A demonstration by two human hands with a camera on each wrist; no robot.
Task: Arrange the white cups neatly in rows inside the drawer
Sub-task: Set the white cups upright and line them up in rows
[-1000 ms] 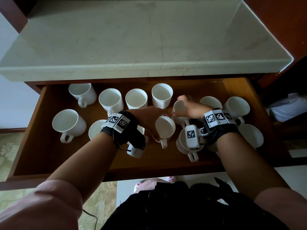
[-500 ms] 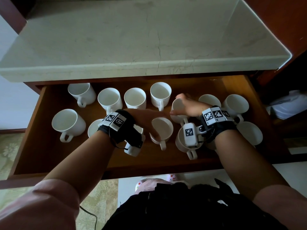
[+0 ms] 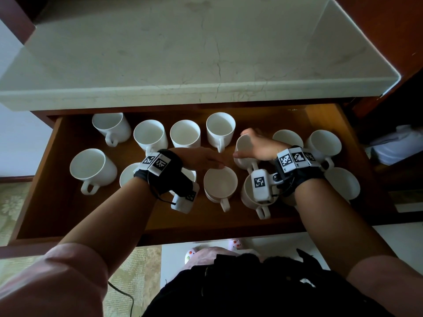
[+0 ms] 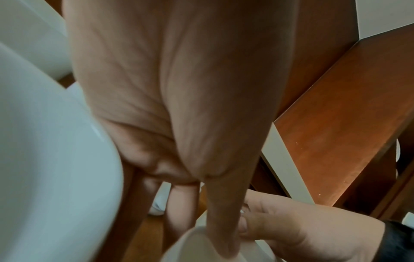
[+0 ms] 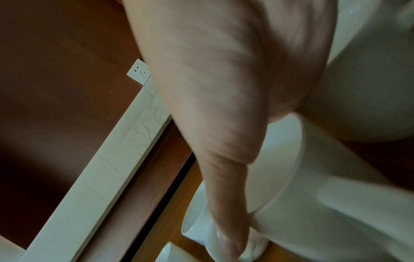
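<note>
Several white cups stand in the open wooden drawer [image 3: 45, 197], in a rough back row and front row. My right hand [image 3: 251, 145] grips one white cup [image 3: 242, 146] at the middle back and holds it tilted, thumb over its rim; the right wrist view shows that cup [image 5: 336, 203] under the palm. My left hand [image 3: 215, 162] lies with straight fingers at the far rim of an upright front-row cup [image 3: 220, 185]. In the left wrist view its fingers [image 4: 224, 221] reach to the rim of the tilted cup [image 4: 197, 248] beside my right hand [image 4: 302, 230].
A pale marble countertop [image 3: 206, 53] overhangs the back of the drawer. Cups crowd both sides of my right wrist, one [image 3: 251, 197] right under its camera. Bare drawer floor [image 3: 114, 213] shows at the front left. A cable hangs below my left arm.
The front-row cup, held tilted by my left hand before, now stands upright, and the left fingers have straightened at its rim. My right hand has kept hold of its tilted cup.
</note>
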